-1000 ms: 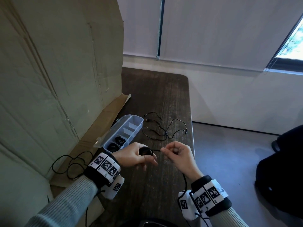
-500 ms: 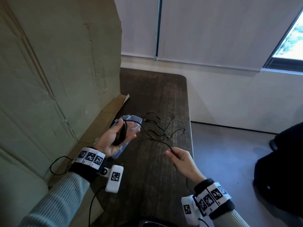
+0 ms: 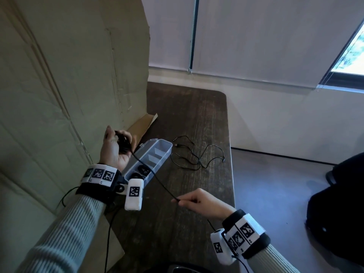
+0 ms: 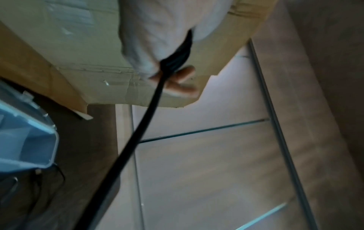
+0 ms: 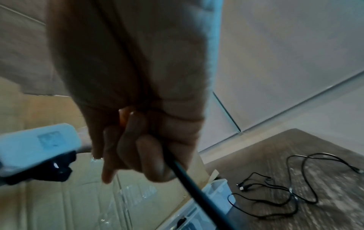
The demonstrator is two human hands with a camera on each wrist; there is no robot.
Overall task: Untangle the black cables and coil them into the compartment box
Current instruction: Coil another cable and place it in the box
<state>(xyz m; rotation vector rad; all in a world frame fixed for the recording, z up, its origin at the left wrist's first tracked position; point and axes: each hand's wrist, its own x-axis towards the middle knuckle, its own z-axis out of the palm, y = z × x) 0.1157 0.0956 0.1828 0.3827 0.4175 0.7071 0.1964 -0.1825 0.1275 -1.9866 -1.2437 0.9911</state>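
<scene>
Both hands are on one black cable (image 3: 155, 179): left hand (image 3: 116, 148) clenched round its coiled bundle, raised by the big cardboard sheet (image 3: 69, 85); right hand (image 3: 202, 201) pinching the free end, so it runs taut over the clear compartment box (image 3: 166, 152). Half a second back the left hand was lower, right over the box. On the dark table (image 3: 187, 223): one box, two coils already in its near compartments, one loose cable (image 3: 197, 154) beside it.

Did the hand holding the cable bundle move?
Yes. The left hand with the coiled black cable rose up and left, from beside the clear plastic compartment box toward the tall cardboard sheet.
</scene>
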